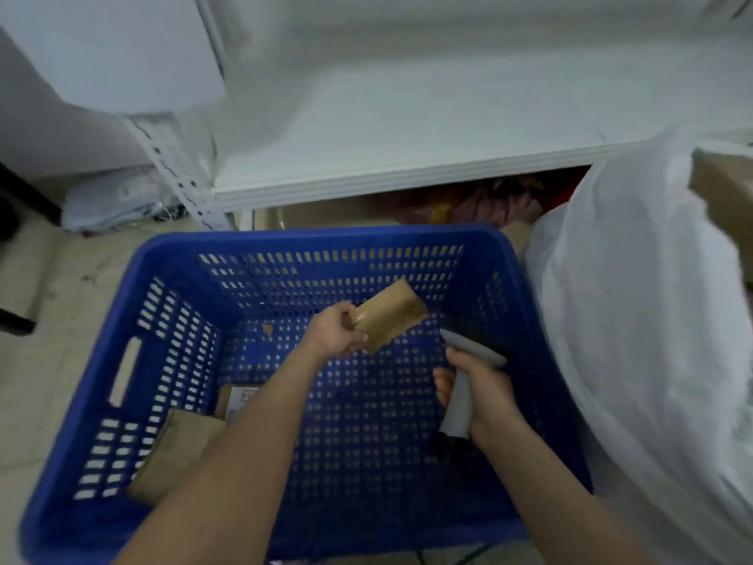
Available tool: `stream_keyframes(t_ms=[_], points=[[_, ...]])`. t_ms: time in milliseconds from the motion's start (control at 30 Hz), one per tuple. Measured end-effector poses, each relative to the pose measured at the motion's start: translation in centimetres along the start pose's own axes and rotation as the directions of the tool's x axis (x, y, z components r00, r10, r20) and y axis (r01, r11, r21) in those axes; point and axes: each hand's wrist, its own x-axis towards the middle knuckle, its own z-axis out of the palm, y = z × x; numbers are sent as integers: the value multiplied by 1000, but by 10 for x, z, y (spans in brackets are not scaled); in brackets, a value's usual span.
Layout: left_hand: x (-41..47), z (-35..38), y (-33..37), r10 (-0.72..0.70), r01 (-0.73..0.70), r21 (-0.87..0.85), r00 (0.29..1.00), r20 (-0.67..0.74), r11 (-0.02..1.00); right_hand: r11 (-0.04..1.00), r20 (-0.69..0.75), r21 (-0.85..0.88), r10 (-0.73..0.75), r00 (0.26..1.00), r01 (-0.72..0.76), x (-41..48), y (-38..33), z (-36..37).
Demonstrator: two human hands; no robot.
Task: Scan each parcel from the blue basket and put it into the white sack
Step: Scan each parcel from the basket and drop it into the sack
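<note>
A blue perforated basket fills the lower middle of the view. My left hand grips a small brown padded parcel by its near end, held above the basket's inside. My right hand holds a grey handheld scanner by its handle, its head just right of the parcel. Two more brown parcels lie in the basket's near left corner, partly hidden by my left forearm. The white sack stands right of the basket.
A white shelf board runs behind the basket, with red and brown items under it. A perforated metal upright stands at the back left. A cardboard box sits beyond the sack. The floor is beige tile.
</note>
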Motion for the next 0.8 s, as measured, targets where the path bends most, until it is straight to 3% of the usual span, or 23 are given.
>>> stream_keyframes(t_ms=[67,167,267,367,567,667,733,800], points=[[-36,-23,16,116,-104,130,990,-82,986,999,54,4,-52,997,52,-33,-6,1],[-86,-44,37,350,-281,303,915,-201,910,987,98,28,-160,982,158,-79,-16,1],[-136,-50,57,451,-394,233,841,-299,889,971,55,45,-238,970,236,-114,-27,-5],[-177,-44,77,464,-469,94,788,-405,878,957,59,54,-289,955,286,-140,-33,-16],[-233,-24,114,498,-555,22,728,-471,832,970,245,14,-237,940,241,-180,-34,-48],[-245,-13,126,477,-544,-14,747,-462,839,955,222,21,-294,930,297,-196,-38,-58],[-256,-4,133,318,-447,-230,841,-437,864,930,154,42,-368,917,366,-206,-41,-64],[-271,0,137,187,-298,-468,945,-270,832,893,75,40,-451,890,449,-212,-43,-71]])
